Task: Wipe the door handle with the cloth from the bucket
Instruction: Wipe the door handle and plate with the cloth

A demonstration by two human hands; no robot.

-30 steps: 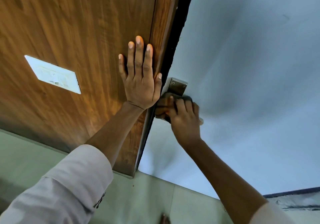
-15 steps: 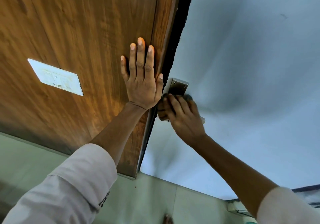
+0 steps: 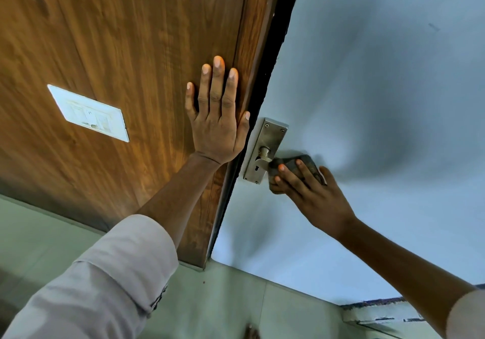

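A metal door handle (image 3: 263, 156) with a long backplate and keyhole is fixed on the pale blue door (image 3: 367, 102). My right hand (image 3: 309, 189) grips a dark grey cloth (image 3: 301, 164) wrapped around the lever's outer part, just right of the backplate. My left hand (image 3: 216, 118) lies flat, fingers spread, on the brown wooden panel (image 3: 118, 50) left of the door's edge. The bucket is not in view.
A white switch plate (image 3: 88, 113) sits on the wooden panel to the left. Pale floor tiles (image 3: 223, 299) lie below. A low ledge (image 3: 380, 315) shows at the bottom right.
My right hand has slid the cloth rightward along the lever, uncovering the backplate, the spindle and the keyhole. The left hand has stayed pressed on the wood.
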